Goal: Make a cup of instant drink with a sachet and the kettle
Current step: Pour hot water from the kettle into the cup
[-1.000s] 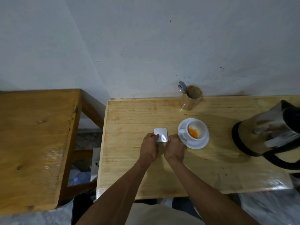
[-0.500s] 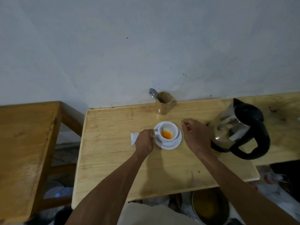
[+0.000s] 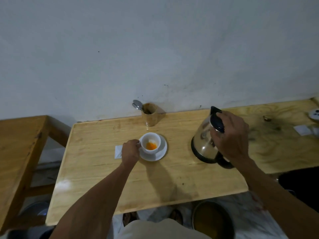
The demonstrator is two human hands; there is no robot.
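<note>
A white cup [image 3: 150,140] with orange powder in its bottom stands on a white saucer [image 3: 159,154] on the light wooden table [image 3: 107,171]. My left hand [image 3: 130,151] grips the cup's handle from the left. The white sachet [image 3: 118,151] lies flat on the table just left of that hand, partly hidden by it. A steel kettle [image 3: 205,142] with a black lid and base stands to the right. My right hand [image 3: 232,137] is on its top and closed over the handle's upper end.
A wooden holder [image 3: 150,114] with a spoon [image 3: 137,104] stands at the wall behind the cup. A second wooden table [image 3: 19,149] lies to the left, a plywood surface [image 3: 276,140] with small items to the right. A round pot [image 3: 213,220] sits on the floor below.
Both hands left the sachet, which now lies on the table. My left hand took the cup's handle. My right hand moved right and closed on the kettle. The view swung right.
</note>
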